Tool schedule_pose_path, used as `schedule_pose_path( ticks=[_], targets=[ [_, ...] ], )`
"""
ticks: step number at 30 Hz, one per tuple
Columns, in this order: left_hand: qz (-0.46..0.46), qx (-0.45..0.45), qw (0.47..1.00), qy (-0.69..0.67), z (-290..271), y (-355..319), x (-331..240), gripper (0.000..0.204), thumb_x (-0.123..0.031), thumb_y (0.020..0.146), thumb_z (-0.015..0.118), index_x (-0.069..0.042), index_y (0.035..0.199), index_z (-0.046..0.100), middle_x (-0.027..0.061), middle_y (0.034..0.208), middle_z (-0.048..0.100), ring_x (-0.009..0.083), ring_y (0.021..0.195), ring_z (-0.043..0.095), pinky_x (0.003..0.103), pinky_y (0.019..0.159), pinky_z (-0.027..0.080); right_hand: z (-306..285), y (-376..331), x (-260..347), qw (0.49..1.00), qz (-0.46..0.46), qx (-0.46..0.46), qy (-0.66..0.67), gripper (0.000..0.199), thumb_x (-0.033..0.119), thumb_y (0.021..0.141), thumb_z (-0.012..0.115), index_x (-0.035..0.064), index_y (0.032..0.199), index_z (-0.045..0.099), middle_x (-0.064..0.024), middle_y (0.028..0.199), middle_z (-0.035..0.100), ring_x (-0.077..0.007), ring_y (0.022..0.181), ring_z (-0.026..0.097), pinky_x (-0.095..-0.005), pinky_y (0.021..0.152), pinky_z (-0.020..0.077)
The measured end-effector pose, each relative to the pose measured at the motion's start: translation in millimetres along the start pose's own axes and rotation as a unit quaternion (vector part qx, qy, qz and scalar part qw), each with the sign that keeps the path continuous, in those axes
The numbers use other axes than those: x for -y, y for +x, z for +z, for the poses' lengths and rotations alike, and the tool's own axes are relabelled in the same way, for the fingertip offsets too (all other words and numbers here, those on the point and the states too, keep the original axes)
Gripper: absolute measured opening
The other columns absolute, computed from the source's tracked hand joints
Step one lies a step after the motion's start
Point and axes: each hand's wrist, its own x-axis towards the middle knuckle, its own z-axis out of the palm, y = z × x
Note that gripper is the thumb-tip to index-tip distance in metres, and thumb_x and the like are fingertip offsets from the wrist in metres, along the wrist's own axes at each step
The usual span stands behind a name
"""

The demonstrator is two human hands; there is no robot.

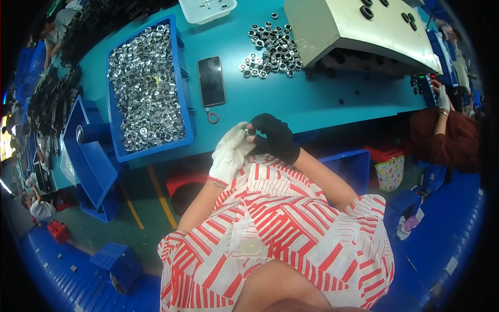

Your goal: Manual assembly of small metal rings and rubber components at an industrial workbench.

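Two gloved hands met just below the edge of the teal table (322,99) I watched from afar. A blue bin (183,78) heaped with shiny metal rings sat at the left, a black phone (211,81) beside it, loose rings (270,49) beyond. My left hand (228,156), white-gloved, and right hand (275,138), black-gloved, pinched together on one small ring (249,132) between their fingertips.
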Motion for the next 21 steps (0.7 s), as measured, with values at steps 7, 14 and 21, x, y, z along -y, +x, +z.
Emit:
schedule_pose_path(
  ticks=[7, 14, 21],
  targets=[
    [0.099, -0.045, 0.968, 0.227, 5, -3, 10, 0.038, -0.004, 0.092, 0.051, 0.009, 0.127, 0.043, 0.0111, 0.105, 0.060, 0.0141, 0.085, 0.062, 0.029, 0.081, 0.054, -1, -15, 9, 0.995, 0.029, -0.019, -0.094, 0.026, 0.016, 0.072, 0.073, 0.0104, 0.093, 0.059, -0.0043, 0.089, 0.059, -0.0231, 0.077, 0.062, -0.0335, 0.063, 0.0492],
    [0.097, -0.019, 0.961, 0.257, 21, -8, 8, 0.046, -0.004, 0.086, 0.060, 0.009, 0.127, 0.043, 0.0099, 0.101, 0.062, 0.0126, 0.081, 0.061, 0.024, 0.078, 0.052, -6, -23, 3, 0.995, 0.034, 0.004, -0.097, 0.031, 0.017, 0.072, 0.073, 0.0088, 0.098, 0.058, -0.0065, 0.095, 0.060, -0.0244, 0.081, 0.063, -0.0340, 0.068, 0.0502],
    [0.154, -0.024, 0.929, 0.335, 23, -11, 16, 0.048, 0.001, 0.083, 0.061, 0.009, 0.126, 0.043, 0.0118, 0.102, 0.062, 0.0131, 0.085, 0.061, 0.023, 0.076, 0.050, -6, -24, 13, 0.994, 0.056, -0.028, -0.088, 0.040, 0.018, 0.073, 0.072, 0.0095, 0.109, 0.054, -0.0087, 0.101, 0.059, -0.0260, 0.087, 0.063, -0.0348, 0.070, 0.0509]
  ],
)
